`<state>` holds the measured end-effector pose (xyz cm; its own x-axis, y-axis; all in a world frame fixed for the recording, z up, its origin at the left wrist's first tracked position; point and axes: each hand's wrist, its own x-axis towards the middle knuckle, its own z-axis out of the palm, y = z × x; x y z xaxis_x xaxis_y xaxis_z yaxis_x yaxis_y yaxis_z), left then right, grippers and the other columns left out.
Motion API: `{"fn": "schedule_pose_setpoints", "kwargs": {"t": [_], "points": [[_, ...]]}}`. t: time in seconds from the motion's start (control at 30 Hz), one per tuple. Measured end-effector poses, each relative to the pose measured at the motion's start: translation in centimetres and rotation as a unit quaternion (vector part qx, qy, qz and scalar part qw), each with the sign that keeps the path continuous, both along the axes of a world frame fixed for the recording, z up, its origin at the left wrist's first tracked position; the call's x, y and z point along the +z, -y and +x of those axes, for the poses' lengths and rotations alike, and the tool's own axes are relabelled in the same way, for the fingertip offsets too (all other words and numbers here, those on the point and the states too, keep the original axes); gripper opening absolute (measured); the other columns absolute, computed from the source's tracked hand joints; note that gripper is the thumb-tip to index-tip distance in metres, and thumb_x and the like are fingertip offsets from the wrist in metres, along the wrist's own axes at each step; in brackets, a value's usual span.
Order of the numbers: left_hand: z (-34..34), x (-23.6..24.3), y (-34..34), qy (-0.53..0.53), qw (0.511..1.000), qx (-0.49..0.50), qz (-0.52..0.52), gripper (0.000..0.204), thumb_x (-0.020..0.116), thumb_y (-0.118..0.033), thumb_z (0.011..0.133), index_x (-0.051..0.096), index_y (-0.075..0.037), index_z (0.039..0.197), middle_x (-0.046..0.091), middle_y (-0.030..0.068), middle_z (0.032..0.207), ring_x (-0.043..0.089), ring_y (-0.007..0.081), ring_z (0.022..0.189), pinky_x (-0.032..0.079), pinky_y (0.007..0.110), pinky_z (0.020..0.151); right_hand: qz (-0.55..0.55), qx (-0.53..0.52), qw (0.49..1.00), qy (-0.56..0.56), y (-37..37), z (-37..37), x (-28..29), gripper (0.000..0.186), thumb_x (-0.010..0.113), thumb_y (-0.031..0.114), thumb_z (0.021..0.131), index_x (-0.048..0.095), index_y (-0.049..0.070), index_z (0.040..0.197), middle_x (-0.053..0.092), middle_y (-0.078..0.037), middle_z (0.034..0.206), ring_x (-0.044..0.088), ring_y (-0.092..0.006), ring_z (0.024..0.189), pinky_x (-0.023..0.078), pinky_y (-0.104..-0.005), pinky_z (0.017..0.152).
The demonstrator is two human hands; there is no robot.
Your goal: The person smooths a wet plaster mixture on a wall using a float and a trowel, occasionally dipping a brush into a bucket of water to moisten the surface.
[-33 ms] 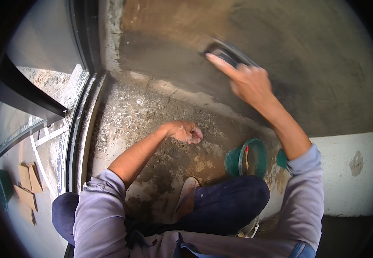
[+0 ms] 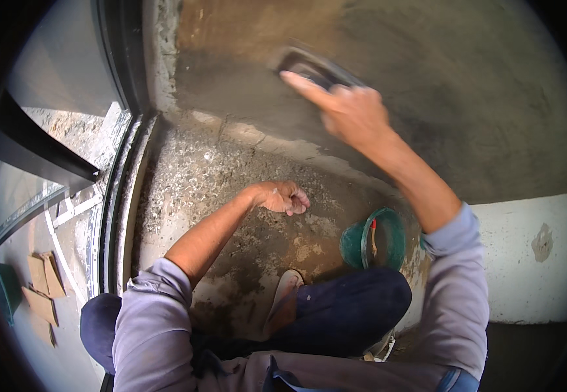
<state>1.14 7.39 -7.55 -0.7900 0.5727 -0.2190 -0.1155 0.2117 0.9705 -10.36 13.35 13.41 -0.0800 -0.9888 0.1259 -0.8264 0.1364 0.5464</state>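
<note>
A blurred dark float [image 2: 319,72] is on the grey plastered wall [image 2: 460,91], gripped by my right hand [image 2: 355,114], its index finger stretched along the tool. My left hand [image 2: 281,197] hangs over the rough, speckled floor [image 2: 198,170], fingers loosely curled, with nothing visible in them. To its lower right stands a green bucket [image 2: 394,238] with a red-and-wooden-handled tool [image 2: 373,238] in it.
A dark-framed glazed door with its track [image 2: 120,196] runs along my left. Beyond it are cardboard pieces [image 2: 38,300] and a green container [image 2: 6,291]. My bent knee and sandalled foot [image 2: 287,287] are below the bucket and left hand. A white lower wall [image 2: 525,274] is at right.
My right hand and the float have moved left and slightly upward along the plastered wall. My left hand is nearly in the same place.
</note>
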Motion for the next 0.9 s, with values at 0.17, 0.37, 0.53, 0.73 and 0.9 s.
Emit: {"fn": "schedule_pose_setpoints", "kwargs": {"t": [0.17,0.37,0.53,0.73,0.9], "points": [[-0.1,1.0,0.9,-0.017,0.994,0.105,0.034,0.043,0.058,-0.024,0.099,0.058,0.0,0.134,0.07,0.0136,0.116,0.068,0.0244,0.1,0.055,0.037,0.087,-0.056,0.043,0.997,0.008,6.3,2.3,-2.2,0.086,0.063,0.003,0.08,0.035,0.037,0.154,0.064,-0.008,0.061,0.058,-0.0185,0.044,0.051,-0.0329,0.042],[2.5,-0.8,2.5,0.042,0.99,0.117,0.06,0.043,0.062,-0.025,0.097,0.059,-0.002,0.134,0.07,0.0132,0.113,0.068,0.0232,0.099,0.056,0.037,0.088,-0.093,-0.084,0.99,-0.057,-17.1,-4.5,8.7,0.093,0.074,0.005,0.065,0.048,0.043,0.146,0.049,-0.001,0.055,0.054,-0.0177,0.047,0.05,-0.0335,0.045],[1.7,0.3,2.8,0.045,0.988,0.141,0.036,0.042,0.062,-0.021,0.095,0.06,-0.002,0.133,0.07,0.0119,0.109,0.067,0.0218,0.098,0.055,0.037,0.089,-0.033,-0.061,0.997,-0.038,-7.2,-1.3,8.0,0.091,0.071,0.006,0.067,0.046,0.04,0.148,0.057,-0.002,0.058,0.054,-0.017,0.046,0.051,-0.0338,0.046],[0.3,1.3,2.8,0.016,0.987,0.138,0.08,0.044,0.064,-0.021,0.096,0.058,-0.004,0.135,0.067,0.0105,0.114,0.065,0.0216,0.1,0.055,0.036,0.089,-0.109,0.031,0.994,-0.004,2.1,0.3,-0.3,0.082,0.065,0.007,0.085,0.034,0.039,0.154,0.062,-0.004,0.062,0.057,-0.0145,0.046,0.05,-0.0313,0.039],[2.7,-0.1,2.2,0.082,0.98,0.155,0.095,0.042,0.068,-0.022,0.095,0.061,-0.002,0.131,0.069,0.0093,0.107,0.067,0.0177,0.091,0.056,0.034,0.081,-0.028,-0.078,0.994,-0.074,-21.0,-7.3,-0.8,0.076,0.063,0.011,0.088,0.04,0.05,0.148,0.055,-0.004,0.06,0.056,-0.0154,0.044,0.048,-0.0323,0.036]]}}
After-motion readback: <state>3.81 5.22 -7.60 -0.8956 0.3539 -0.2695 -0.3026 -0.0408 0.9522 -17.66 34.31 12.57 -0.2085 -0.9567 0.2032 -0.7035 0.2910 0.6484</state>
